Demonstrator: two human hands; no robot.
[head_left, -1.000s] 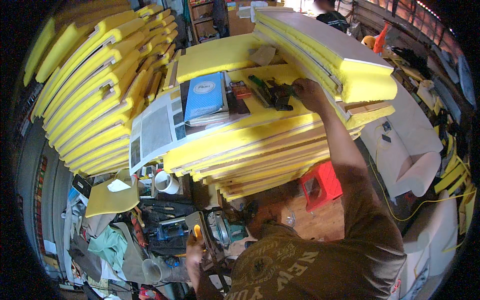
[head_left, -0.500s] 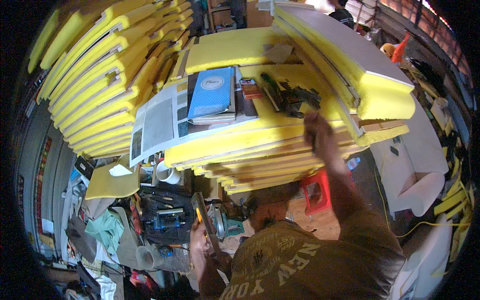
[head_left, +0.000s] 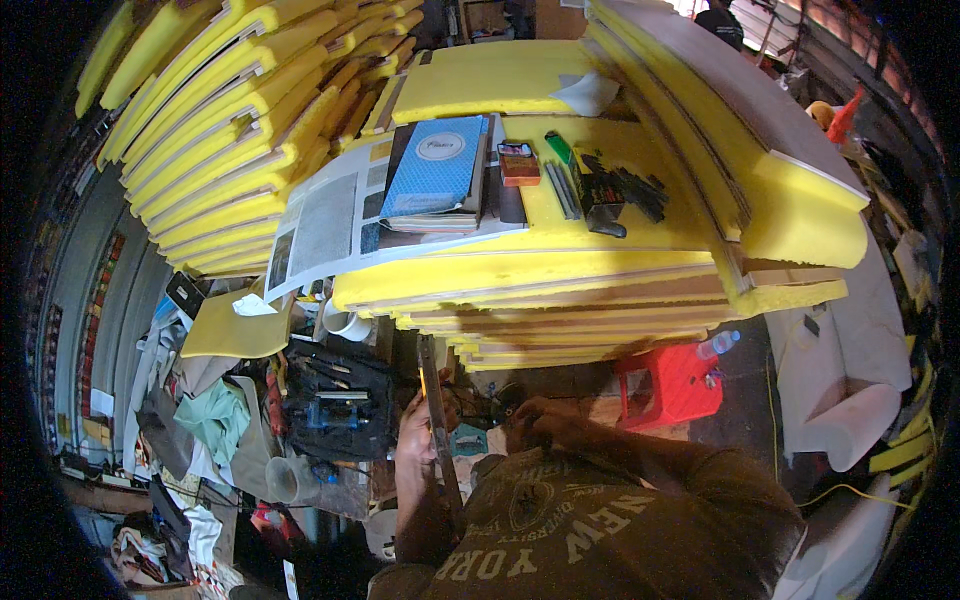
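In front of my body, my left hand is wrapped round a long, narrow dark bar, held roughly upright. A thin yellow-orange piece shows at those fingers; its kind is unclear. Close to my chest, my right hand has its fingers curled in, and shadow hides what they hold. Beyond both hands stands a stack of yellow foam-covered boards. On it lie a blue-covered book, a small red box, a green-handled tool, a black box and several dark strips.
More foam boards are piled at the left and right. A red stool with a plastic bottle stands below. Tools lie on a dark cloth beside a white cup. Another person is far back.
My right hand has drawn back from the dark items on the foam stack to near my chest. My left hand still grips the bar. The view has shifted a little.
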